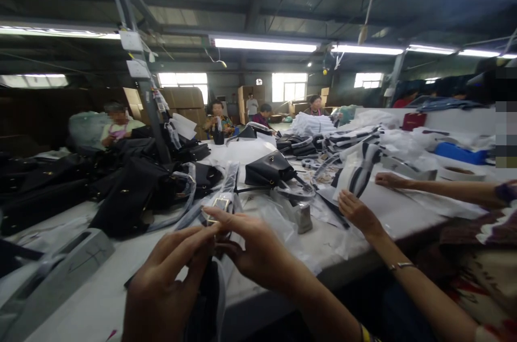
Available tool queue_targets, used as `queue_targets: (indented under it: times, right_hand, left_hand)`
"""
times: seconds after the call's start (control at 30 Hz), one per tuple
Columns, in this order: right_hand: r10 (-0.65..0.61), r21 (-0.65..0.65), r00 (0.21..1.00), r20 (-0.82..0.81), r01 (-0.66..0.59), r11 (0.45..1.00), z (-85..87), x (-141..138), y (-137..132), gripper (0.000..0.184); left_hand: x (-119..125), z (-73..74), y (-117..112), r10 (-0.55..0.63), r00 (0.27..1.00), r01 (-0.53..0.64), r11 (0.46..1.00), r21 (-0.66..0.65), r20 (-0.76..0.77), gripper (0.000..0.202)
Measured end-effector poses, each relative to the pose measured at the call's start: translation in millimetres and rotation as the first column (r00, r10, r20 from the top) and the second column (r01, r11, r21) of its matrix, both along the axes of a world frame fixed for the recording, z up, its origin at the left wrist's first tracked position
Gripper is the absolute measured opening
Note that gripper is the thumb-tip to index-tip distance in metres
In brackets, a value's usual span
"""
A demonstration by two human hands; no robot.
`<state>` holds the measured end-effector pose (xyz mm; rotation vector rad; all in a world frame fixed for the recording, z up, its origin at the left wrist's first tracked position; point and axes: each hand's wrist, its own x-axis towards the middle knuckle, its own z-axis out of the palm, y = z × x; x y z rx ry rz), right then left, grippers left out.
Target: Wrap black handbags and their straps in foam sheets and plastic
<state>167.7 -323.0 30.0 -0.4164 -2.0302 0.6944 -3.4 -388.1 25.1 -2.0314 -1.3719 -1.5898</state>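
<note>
A dark strap [231, 178] covered in clear plastic runs up the middle of the view, with a gold-coloured buckle [220, 203] on it. Just below the buckle, my left hand [167, 272] pinches the strap with thumb and fingers together. My right hand [258, 250] grips it from the other side, its index finger reaching along the buckle's lower edge. The fingertips of both hands meet and hide part of the strap. Dark material [204, 299] with a pale plastic edge hangs below my hands. Beyond them, a black handbag [269, 169] lies on the white table [86, 299].
Several black bags [127, 196] are heaped at the left, behind a grey tape dispenser [60, 272]. Another dispenser [301, 216] stands right of centre. A co-worker's hands [359, 214] hold a striped piece [365, 167] at the right. A metal post [151, 116] rises from the table.
</note>
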Motion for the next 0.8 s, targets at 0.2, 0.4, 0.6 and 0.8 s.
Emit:
queue_targets:
  times: [0.2, 0.4, 0.6, 0.8]
  right_hand:
    - [-0.002, -0.286, 0.976, -0.217, -0.062, 0.956, -14.9, 1, 7, 0.028]
    - [-0.090, -0.493, 0.965, -0.245, -0.044, 0.869, -28.5, -22, 17, 0.046]
    - [0.104, -0.571, 0.985, -0.139, -0.166, 0.804, -9.9, -40, 16, 0.049]
    - [0.054, -0.628, 0.949, -0.312, -0.248, 0.738, -0.7, -54, 12, 0.036]
  left_hand:
    - [7, -23.0, -29, 0.068, 0.997, -0.069, 0.997, 0.018, 0.028, 0.027]
    - [15, -44.5, -43, 0.133, 0.990, -0.137, 0.986, 0.096, 0.053, 0.027]
    - [7, -39.3, -47, 0.092, 0.962, -0.039, 0.978, 0.205, -0.257, 0.045]
    - [-5, -45.7, -60, 0.080, 0.993, -0.067, 0.987, 0.148, -0.081, 0.039]
